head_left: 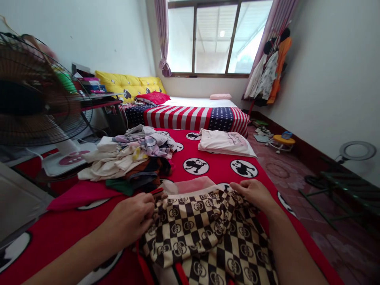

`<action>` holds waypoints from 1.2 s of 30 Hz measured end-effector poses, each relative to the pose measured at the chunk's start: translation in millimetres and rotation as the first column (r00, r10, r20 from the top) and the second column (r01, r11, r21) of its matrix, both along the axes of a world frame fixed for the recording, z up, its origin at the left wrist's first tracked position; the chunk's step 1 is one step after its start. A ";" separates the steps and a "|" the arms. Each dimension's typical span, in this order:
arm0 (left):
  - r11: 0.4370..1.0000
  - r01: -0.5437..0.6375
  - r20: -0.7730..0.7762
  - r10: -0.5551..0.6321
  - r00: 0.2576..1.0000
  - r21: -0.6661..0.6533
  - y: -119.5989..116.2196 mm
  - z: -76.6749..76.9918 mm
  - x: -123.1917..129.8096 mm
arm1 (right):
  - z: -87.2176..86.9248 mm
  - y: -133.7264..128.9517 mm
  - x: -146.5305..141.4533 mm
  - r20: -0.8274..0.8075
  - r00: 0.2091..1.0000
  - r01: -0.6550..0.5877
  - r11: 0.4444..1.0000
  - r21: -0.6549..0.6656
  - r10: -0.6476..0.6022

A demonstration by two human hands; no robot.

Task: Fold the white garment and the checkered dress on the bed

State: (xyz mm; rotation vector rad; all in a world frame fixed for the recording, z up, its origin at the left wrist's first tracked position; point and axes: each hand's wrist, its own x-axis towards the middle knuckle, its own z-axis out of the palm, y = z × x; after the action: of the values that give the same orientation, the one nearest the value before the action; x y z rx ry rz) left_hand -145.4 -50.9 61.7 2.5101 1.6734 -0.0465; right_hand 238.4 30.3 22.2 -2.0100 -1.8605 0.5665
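A brown-and-cream checkered garment [204,225] with round logo prints lies in front of me, its sheer pale edge [192,185] pointing away. Red straps show at its near left side. My left hand [135,215] has its fingers curled closed on the garment's upper left corner. On the upper right corner, my right hand [252,194] pinches the cloth between thumb and fingers. The fabric between both hands is spread, with folds on the right. Which kind of garment it is cannot be made out.
A heap of loose clothes [127,154] lies left on the red patterned bedspread [219,170]. A folded white shirt [225,141] rests at the far right. A fan [38,95] stands left, a green-framed stool [350,194] right. Another bed [192,114] is beyond, under the window.
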 end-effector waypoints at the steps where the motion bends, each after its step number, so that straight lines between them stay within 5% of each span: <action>1: 0.998 -0.064 -0.037 0.065 0.997 0.021 3.2 3.4 -8.5 | -2.2 -0.2 0.7 0.032 0.999 -0.022 1.000 -0.006 0.022; 5: 0.929 -0.298 -0.077 0.321 0.944 0.217 19.8 11.2 -48.2 | -10.9 -2.0 4.2 0.042 0.989 -0.142 0.986 0.091 0.139; 9: 0.881 -0.280 0.110 0.258 0.960 0.381 26.4 0.8 -58.0 | -9.8 -4.7 -6.9 0.118 0.970 -0.220 0.974 0.055 0.212; 14: 0.983 -0.181 0.157 0.174 0.972 0.029 12.9 -16.0 -34.3 | 5.0 -13.5 -23.7 0.015 0.934 -0.355 0.932 -0.070 0.357; 18: 0.980 -0.042 0.130 0.068 0.989 -0.193 9.2 1.2 -28.6 | 23.9 -24.8 -16.3 -0.302 0.858 -0.479 0.860 -0.175 0.417; 20: 0.972 0.034 0.262 0.030 0.964 -0.234 20.7 18.2 -24.8 | 29.5 -24.9 -9.5 -0.466 0.834 -0.370 0.926 -0.075 0.296; 22: 0.996 -0.006 0.478 0.050 0.877 -0.094 42.3 32.9 -14.8 | 28.9 -18.4 -5.5 -0.645 0.751 -0.037 0.985 0.170 0.139; 25: 0.911 -0.292 0.700 0.005 0.714 0.291 80.8 39.2 9.7 | 18.8 -1.8 -6.5 -0.807 0.545 0.403 0.773 0.489 0.226; 26: 0.859 -0.351 0.712 -0.023 0.702 0.374 90.7 36.8 18.0 | 14.6 3.1 -7.9 -0.811 0.513 0.445 0.722 0.530 0.280; 28: 0.813 -0.367 0.680 -0.047 0.732 0.451 101.0 27.1 31.2 | 7.9 9.3 -10.1 -0.816 0.503 0.456 0.715 0.529 0.283; 33: 0.916 -0.140 0.551 -0.101 0.828 0.377 79.9 -3.7 29.3 | 7.1 3.5 -14.0 -0.746 0.645 0.426 0.732 0.531 0.166; 36: 0.974 -0.005 0.515 -0.115 0.849 0.225 62.9 -17.7 8.8 | 11.3 -3.1 -23.4 -0.730 0.659 0.291 0.835 0.466 0.178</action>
State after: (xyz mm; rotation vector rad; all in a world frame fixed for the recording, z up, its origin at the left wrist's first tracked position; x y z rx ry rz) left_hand -136.6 12.0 44.0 2.3980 1.4313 0.7909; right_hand 215.0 27.2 33.4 -1.1534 -1.2161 0.6230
